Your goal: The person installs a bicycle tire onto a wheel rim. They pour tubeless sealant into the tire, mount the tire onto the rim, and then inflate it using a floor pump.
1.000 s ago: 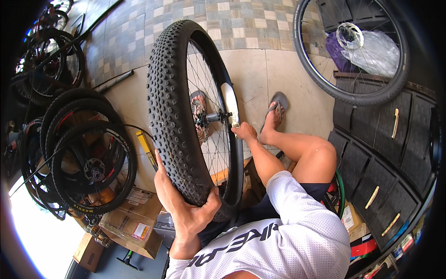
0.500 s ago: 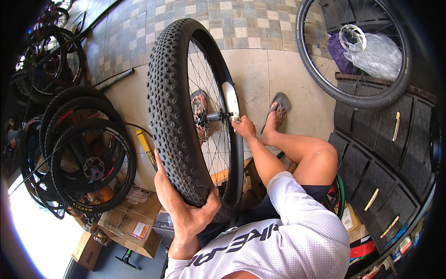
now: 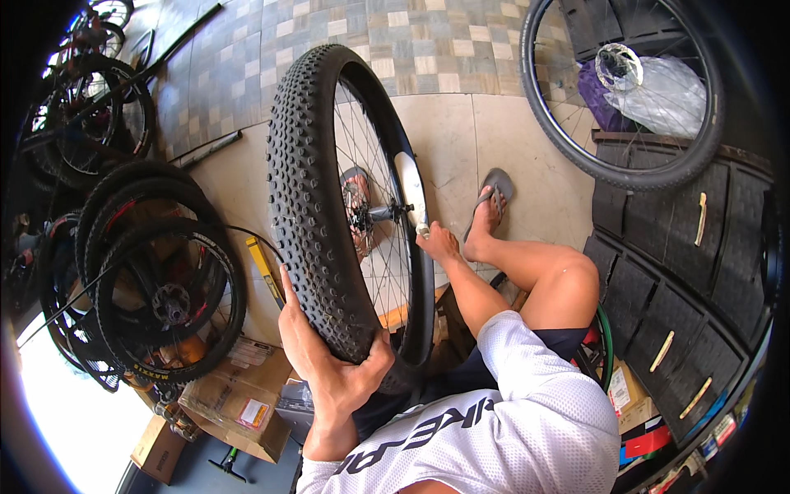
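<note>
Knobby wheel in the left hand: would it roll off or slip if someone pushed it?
Being round, the wheel would probably roll if the left hand let go. Its knobby tire likely grips well. Mostly open inside, it may be light for its size.

The tyre (image 3: pixel 309 206) is black, patterned with rows of black knobs; the strip (image 3: pixel 409 181) along its side is white. The shirt (image 3: pixel 543 403) is white, dotted with fine mesh and lettered in black. The sandal (image 3: pixel 497 183) is grey-brown. The plain floor (image 3: pixel 514 132) is beige; the checked floor (image 3: pixel 420 41) mixes grey, tan and cream. Of 2 bags, 1 is purple (image 3: pixel 598 99), 1 whitish (image 3: pixel 662 95). The panels (image 3: pixel 650 263) are black with 3 cream strips (image 3: pixel 700 221).
</note>
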A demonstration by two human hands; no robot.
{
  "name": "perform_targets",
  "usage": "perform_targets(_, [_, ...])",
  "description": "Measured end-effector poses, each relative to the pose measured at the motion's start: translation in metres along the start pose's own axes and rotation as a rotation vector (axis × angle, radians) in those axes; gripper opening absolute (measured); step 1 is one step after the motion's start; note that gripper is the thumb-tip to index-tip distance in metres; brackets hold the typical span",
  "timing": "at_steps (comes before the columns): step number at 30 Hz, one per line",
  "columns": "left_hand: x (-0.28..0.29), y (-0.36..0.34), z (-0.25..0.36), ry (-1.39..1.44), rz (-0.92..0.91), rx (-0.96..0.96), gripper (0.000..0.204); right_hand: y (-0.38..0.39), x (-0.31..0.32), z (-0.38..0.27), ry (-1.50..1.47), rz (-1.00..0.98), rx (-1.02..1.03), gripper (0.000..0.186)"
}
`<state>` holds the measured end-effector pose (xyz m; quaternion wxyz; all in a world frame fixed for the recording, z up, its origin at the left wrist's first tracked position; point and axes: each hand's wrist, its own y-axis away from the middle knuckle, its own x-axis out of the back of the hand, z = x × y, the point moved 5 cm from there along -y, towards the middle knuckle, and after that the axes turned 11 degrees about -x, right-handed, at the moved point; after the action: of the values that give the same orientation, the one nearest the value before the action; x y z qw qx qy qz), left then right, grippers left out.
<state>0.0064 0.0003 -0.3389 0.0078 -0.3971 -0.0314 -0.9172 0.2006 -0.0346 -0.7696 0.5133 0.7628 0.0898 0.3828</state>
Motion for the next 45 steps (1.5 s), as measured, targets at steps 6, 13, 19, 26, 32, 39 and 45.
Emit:
perform_targets(6, [0.002,-0.010,0.009,-0.053,0.008,-0.067,0.115,-0.001,-0.004,0.005,-0.063,0.025,0.021,0.057])
perform_targets(13, [0.010,-0.012,0.024,-0.059,-0.002,-0.079,0.107,0.024,0.009,0.007,-0.142,-0.027,0.154,0.057])
perform_targets(19, [0.008,-0.002,0.017,0.108,-0.006,-0.025,0.105,0.089,0.069,-0.017,-0.620,0.171,0.593,0.051])
perform_targets(26, [-0.013,-0.023,-0.011,0.287,0.011,-0.257,0.108,0.249,0.239,-0.027,-0.669,0.719,0.877,0.054])
perform_targets(32, [-0.025,-0.035,0.007,0.115,-0.042,-0.292,0.111,0.450,0.401,0.116,-0.747,1.277,0.863,0.045])
perform_targets(39, [-0.019,-0.039,0.018,0.047,-0.074,-0.253,0.116,0.671,0.512,0.326,-0.570,1.946,0.483,0.050])
perform_targets(45, [-0.019,-0.039,0.047,0.041,-0.185,-0.246,0.114,0.683,0.611,0.424,-0.458,1.718,0.002,0.059])
